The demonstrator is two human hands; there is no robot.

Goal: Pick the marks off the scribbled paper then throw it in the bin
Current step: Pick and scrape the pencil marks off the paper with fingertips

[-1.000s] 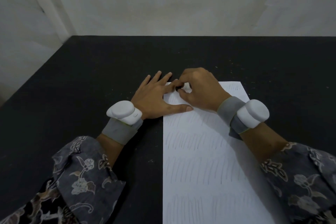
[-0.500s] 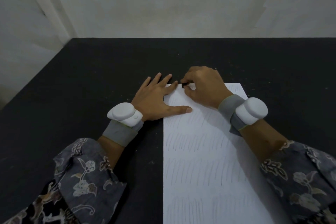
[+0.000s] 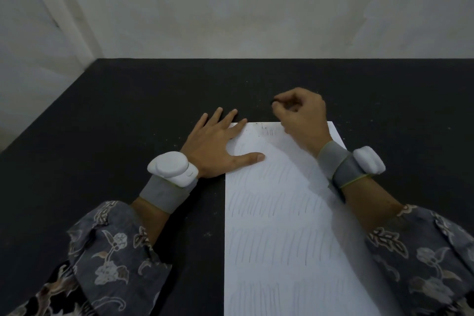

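Observation:
A white sheet of paper [image 3: 282, 226] lies on the black table [image 3: 128, 115], covered in rows of faint pencil strokes. The strokes near its far left corner look rubbed away, and dark crumbs lie along the far edge. My left hand [image 3: 218, 146] rests flat with spread fingers on that corner, thumb on the sheet. My right hand [image 3: 302, 115] hovers over the paper's far edge with curled fingers, pinching a small dark eraser [image 3: 274, 102] between thumb and fingertip. Both wrists carry a grey band with a white device. No bin is in view.
A pale wall [image 3: 256, 7] stands right behind the table's far edge. The table's left edge runs diagonally at the left, with a light floor or wall beyond it. Small specks are scattered over the black surface near the paper.
My right hand has lifted off the paper's top row and moved away to just past the far edge, still pinching the eraser. My left hand has stayed pressed on the corner.

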